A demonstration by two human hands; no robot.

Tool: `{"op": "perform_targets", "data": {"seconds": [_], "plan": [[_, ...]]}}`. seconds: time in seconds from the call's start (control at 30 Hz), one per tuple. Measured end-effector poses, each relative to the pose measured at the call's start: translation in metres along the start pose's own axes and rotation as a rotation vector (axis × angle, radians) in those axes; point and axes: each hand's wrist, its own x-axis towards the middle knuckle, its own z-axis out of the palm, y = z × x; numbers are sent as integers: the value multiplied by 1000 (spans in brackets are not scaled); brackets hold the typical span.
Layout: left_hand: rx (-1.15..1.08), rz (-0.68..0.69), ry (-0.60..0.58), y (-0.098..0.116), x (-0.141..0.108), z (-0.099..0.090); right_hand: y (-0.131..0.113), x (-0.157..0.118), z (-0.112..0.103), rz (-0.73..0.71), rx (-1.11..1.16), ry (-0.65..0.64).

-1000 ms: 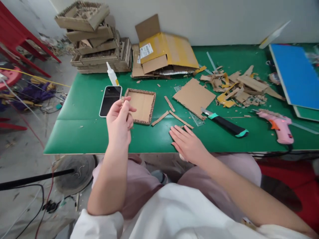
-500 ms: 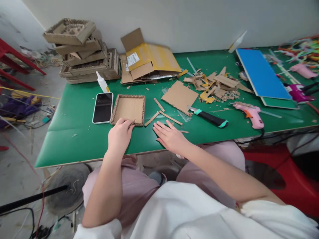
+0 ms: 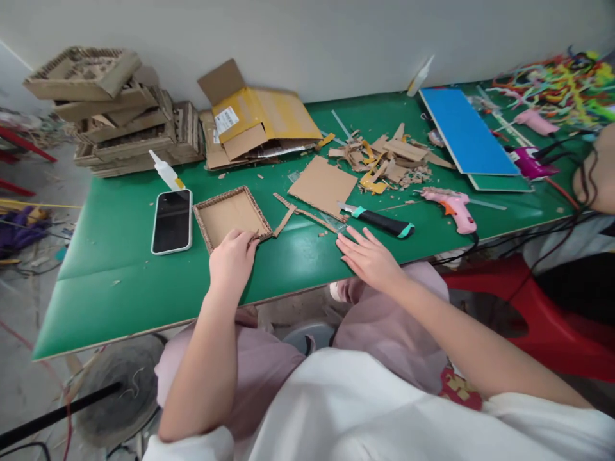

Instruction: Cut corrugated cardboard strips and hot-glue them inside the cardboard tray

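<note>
A shallow cardboard tray (image 3: pixel 230 214) with corrugated walls lies on the green table, turned at an angle. My left hand (image 3: pixel 233 259) is at its near wall, fingers pinched on something small and brown that I cannot make out. To the right, my right hand (image 3: pixel 369 255) lies flat near the table's front edge, fingers spread and holding nothing. Thin cardboard strips (image 3: pixel 314 219) are between the tray and that hand. Behind them is a square cardboard piece (image 3: pixel 323 184), with a black and green cutter (image 3: pixel 382 222) beside it.
A phone (image 3: pixel 172 221) and a glue bottle (image 3: pixel 166 171) stand left of the tray. Stacked cardboard trays (image 3: pixel 129 121), a yellow-taped box (image 3: pixel 273 118) and scraps (image 3: pixel 394 157) are behind. On the right are a pink glue gun (image 3: pixel 454 208), a blue board (image 3: pixel 468 131) and another person's arm (image 3: pixel 598 169).
The view has shifted right. My right hand has moved right, away from the tray, and the strips lie differently. The tray has turned, with my left hand still at its near wall.
</note>
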Motion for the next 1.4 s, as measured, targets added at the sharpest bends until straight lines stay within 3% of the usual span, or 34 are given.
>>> {"op": "perform_targets", "data": {"seconds": [0.2, 0.37, 0.43, 0.6, 0.83, 1.0, 1.17, 1.27, 1.4], "plan": [[58, -11, -64, 24, 1, 1, 29, -8, -9, 77, -56, 72], [56, 15, -103, 37, -3, 0, -1, 26, -10, 6, 67, 184], [25, 35, -111, 37, -5, 0, -18, 42, -3, -52, 92, 139], [-234, 92, -100, 18, -10, -3, -30, 51, 9, -69, 86, 130], [-516, 57, -41, -14, -18, -10, -11, 27, -15, -64, 54, 187], [-536, 91, -50, -8, -19, -11, -34, 73, -28, 1, 193, 337], [-468, 147, -79, -4, -14, -12, -72, 123, -17, -129, 408, 258], [-420, 125, -85, -6, -12, -15, -79, 132, -7, -93, 432, 217], [-469, 68, -94, -12, -14, -19, -67, 123, -4, -38, 449, 178]]}}
